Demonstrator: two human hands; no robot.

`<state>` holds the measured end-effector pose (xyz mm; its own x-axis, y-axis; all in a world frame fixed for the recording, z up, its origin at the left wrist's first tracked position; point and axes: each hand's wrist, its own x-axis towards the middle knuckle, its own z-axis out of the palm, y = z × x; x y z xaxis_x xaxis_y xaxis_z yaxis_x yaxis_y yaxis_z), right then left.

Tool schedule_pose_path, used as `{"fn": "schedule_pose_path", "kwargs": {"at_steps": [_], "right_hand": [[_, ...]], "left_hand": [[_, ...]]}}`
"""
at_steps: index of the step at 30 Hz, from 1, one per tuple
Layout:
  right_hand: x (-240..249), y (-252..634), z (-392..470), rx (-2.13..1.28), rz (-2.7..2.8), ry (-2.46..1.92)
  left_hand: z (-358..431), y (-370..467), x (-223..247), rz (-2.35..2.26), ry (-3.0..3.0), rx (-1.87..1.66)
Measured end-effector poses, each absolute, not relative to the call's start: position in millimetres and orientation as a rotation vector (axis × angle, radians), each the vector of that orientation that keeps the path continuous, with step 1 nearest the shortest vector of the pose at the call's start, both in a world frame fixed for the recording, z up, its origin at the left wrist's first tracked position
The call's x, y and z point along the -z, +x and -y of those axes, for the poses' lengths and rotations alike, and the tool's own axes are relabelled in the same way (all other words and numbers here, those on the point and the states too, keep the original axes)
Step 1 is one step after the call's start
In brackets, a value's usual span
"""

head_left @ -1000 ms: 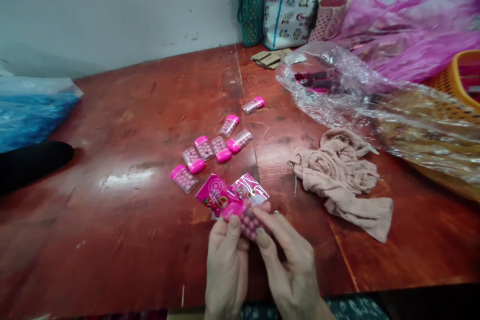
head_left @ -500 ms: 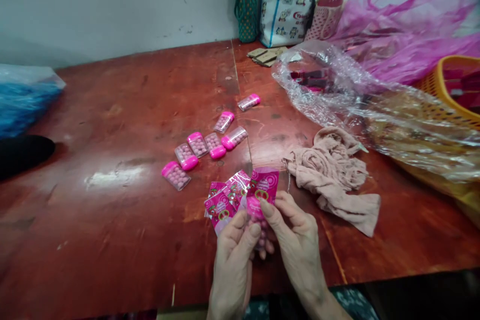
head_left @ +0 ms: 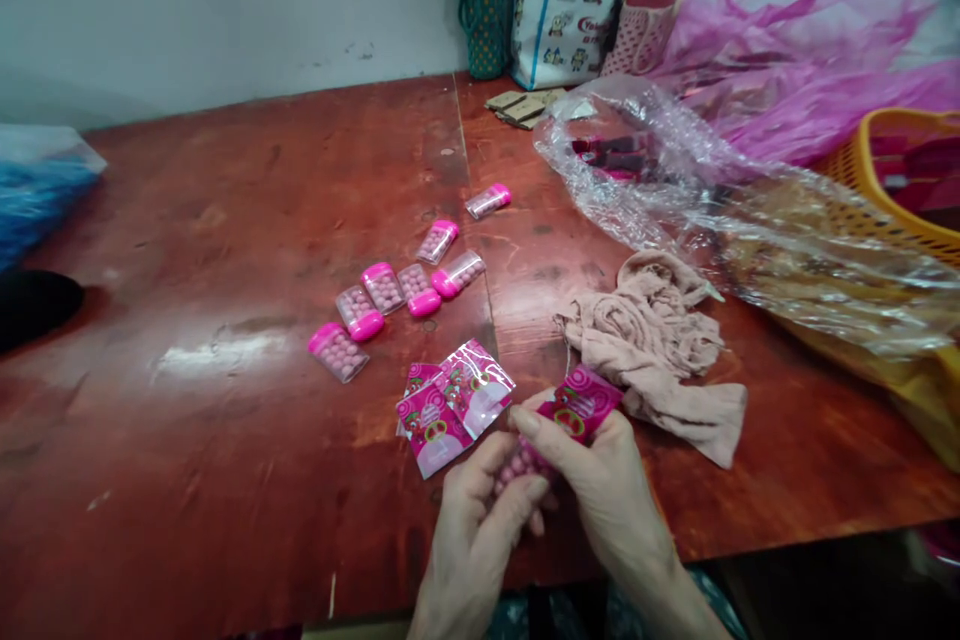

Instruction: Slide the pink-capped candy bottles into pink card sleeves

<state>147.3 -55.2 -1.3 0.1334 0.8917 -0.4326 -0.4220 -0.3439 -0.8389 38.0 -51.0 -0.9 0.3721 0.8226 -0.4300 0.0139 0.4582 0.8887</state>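
Observation:
My left hand [head_left: 474, 525] is closed round a small clear candy box [head_left: 516, 468] of pink balls, near the table's front edge. My right hand [head_left: 609, 488] grips a pink printed packet [head_left: 577, 406], its thumb pressed by the box's upper end. Fingers hide that end, so I cannot tell whether box and packet overlap. Just left of the hands, several more pink packets [head_left: 435, 425] lie in an overlapping pile. Beyond them several candy boxes [head_left: 384, 288] with bright pink caps are scattered on the table.
A crumpled beige cloth [head_left: 660, 330] lies right of my hands. Farther right are clear plastic wrap [head_left: 675, 170], a yellow basket [head_left: 862, 145] and a pink plastic bag [head_left: 795, 30]. A white bag [head_left: 562, 10] and bottles stand by the wall. A blue-filled bag [head_left: 45, 180] sits left.
The pink packet has tilted and shifted right in my right hand, away from the pile. Both hands have moved slightly right and down. The box's pink cap is now hidden.

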Motion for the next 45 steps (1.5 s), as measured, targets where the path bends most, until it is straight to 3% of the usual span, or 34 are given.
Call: {"fn": "schedule_pose_path", "kwargs": {"at_steps": [5,12,18,26,35,41,45], "right_hand": [[1,143,54,-1.339,0.427,-1.378],[0,155,53,-1.544,0.526,-1.238],[-6,140,55,-1.283,0.478,-1.456],[2,148,58,-1.632,0.456,-1.058],[8,124,65,-1.432,0.415,-1.283],[6,142,58,-1.491,0.397,-1.165],[2,146,56,-1.436,0.417,-1.262]], "left_hand": [[57,50,-2,-1.274,1.128,-0.846],[55,50,-4,-1.201,0.973,-0.777],[66,51,0,-1.468,1.134,-0.947],[48,45,0,-1.071,0.656,-0.784],[62,52,5,-1.223,0.617,-1.01],[47,41,4,-1.105,0.831,-0.765],[53,45,-1,-1.224,1.11,-0.823]]}}
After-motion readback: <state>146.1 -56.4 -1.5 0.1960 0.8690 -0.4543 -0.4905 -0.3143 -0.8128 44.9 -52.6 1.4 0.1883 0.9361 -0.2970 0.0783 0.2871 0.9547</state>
